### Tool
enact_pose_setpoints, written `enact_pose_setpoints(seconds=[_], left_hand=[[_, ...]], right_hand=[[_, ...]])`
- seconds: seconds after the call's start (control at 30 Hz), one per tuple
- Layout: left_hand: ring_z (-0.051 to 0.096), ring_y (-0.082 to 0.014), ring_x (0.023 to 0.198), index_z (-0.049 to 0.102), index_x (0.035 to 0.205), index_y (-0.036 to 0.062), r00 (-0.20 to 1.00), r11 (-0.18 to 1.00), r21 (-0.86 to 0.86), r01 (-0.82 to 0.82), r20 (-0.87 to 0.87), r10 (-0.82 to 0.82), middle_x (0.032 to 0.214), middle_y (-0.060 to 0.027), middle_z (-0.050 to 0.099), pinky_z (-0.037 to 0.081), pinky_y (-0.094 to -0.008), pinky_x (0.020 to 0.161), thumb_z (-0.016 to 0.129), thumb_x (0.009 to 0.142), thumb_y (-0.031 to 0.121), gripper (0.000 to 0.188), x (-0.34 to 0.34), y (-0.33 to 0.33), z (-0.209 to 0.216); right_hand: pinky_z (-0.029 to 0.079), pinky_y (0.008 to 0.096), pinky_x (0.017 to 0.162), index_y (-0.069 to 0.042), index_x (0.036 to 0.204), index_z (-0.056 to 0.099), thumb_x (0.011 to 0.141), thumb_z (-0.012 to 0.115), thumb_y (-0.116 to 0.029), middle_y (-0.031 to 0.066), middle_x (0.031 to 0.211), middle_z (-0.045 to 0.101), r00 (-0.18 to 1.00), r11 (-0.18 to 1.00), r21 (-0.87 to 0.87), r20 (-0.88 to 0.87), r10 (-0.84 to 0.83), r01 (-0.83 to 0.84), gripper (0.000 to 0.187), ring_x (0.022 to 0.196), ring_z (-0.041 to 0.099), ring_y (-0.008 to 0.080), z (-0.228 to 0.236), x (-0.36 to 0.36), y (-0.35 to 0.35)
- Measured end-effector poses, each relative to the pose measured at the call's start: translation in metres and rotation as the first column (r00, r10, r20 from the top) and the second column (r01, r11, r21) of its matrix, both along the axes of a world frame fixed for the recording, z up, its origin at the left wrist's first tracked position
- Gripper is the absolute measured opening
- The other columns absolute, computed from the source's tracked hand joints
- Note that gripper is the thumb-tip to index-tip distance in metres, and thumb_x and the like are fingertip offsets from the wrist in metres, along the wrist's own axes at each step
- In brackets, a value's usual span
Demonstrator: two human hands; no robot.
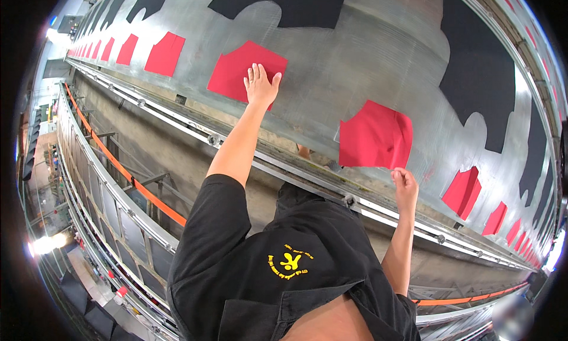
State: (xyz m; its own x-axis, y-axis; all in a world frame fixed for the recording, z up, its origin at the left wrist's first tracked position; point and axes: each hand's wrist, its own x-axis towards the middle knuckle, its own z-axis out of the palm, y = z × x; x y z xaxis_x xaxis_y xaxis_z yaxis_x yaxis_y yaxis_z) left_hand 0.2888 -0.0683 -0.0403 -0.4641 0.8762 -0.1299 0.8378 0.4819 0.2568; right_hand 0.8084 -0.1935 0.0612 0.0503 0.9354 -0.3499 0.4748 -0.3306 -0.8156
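My left grip (261, 88) rests spread open, holding nothing, on a flat red panel (228, 73) already laid on the counter (367, 63), while my right grip (406, 188) pinches the near corner of a rumpled red panel (368, 135), not yet flat there.

On the chest of the person's black shirt (251, 264) stood a small yellow emblem (290, 260), a simple rounded figure with limbs spread. Yellow lettering (274, 268) curved around it, the larger characters bending along one side and a shorter, smaller line (298, 250) running along the opposite side. Both pieces of writing appeared upside down in the head view, the smaller one barely legible
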Motion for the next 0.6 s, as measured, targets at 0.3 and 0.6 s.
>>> enact_pose_setpoints(seconds=[0.3, 0.6], left_hand=[[0.017, -0.0387, 0.159, 0.025, 0.162, -0.0045, 0.998, 0.996, 0.089, 0.015, -0.069, -0.009, 0.171, -0.0229, 0.021, 0.012, -0.0534, 0.129, 0.04, 0.102, 0.068, 0.095, 0.001, 0.014, -0.014], [0.018, -0.0428, 0.158, 0.029, 0.16, -0.0063, 0.987, 0.992, 0.086, 0.089, -0.139, -0.077, 0.169, -0.028, 0.023, 0.014, -0.0574, 0.127, 0.043, 0.1, 0.07, 0.098, -0.006, 0.023, -0.015]], right_hand=[[0.052, 0.0275, 0.085, 0.001, 0.111, 0.07, 0.105, 0.064, -0.018, 0.0052, 0.094, 0.073, 0.998, 0.996, -0.052, 0.004, -0.07, 0.07, 0.021, 0.089, 0.066, 0.0115, 0.009, 0.0, -0.004], [0.053, 0.0294, 0.087, 0.001, 0.117, 0.07, 0.102, 0.068, -0.02, 0.0106, 0.102, 0.074, 0.984, 0.999, 0.007, 0.174, 0.029, -0.031, 0.026, 0.094, 0.068, 0.0138, 0.005, -0.019, 0.042]])
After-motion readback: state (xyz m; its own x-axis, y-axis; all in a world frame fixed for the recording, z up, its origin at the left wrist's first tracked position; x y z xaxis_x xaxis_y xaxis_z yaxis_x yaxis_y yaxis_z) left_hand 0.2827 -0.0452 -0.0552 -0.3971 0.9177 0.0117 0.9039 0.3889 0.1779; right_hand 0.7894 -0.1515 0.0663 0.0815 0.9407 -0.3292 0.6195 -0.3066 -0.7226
